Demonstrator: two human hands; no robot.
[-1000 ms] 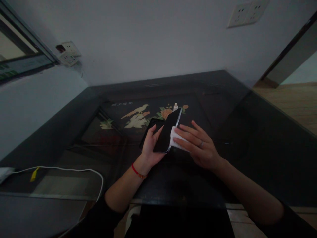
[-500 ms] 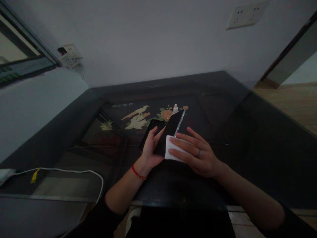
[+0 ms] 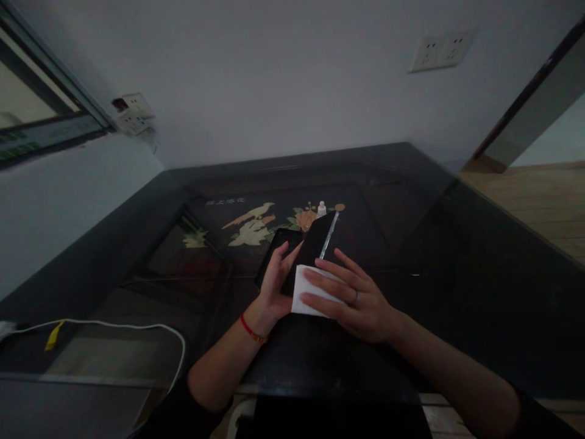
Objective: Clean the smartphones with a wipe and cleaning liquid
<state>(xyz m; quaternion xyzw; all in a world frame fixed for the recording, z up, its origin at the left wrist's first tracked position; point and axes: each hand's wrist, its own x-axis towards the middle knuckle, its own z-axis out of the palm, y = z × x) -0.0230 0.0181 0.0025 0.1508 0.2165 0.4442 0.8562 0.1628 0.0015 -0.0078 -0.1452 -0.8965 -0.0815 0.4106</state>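
My left hand [image 3: 273, 285], with a red string at the wrist, grips a black phone [image 3: 314, 245] by its lower end and holds it tilted above the dark glass-topped table [image 3: 439, 256]. My right hand [image 3: 351, 299], a ring on one finger, presses a folded white cloth [image 3: 302, 291] flat against the phone's lower screen with its fingers stretched out. A second dark flat thing [image 3: 275, 249], perhaps a phone case, lies on the table just behind my left hand. A small white bottle [image 3: 322, 209] stands beyond the phone's top end.
The table fills a corner between two white walls and shows a painted bird and flowers [image 3: 254, 223] under the glass. A white cable [image 3: 119, 324] with a yellow tag lies at the left front. Wall sockets [image 3: 436, 50] sit above; a wooden floor [image 3: 539, 201] shows at the right.
My right hand has drawn the white cloth down the phone screen toward me. The left hand keeps its hold, and the view has tilted slightly.
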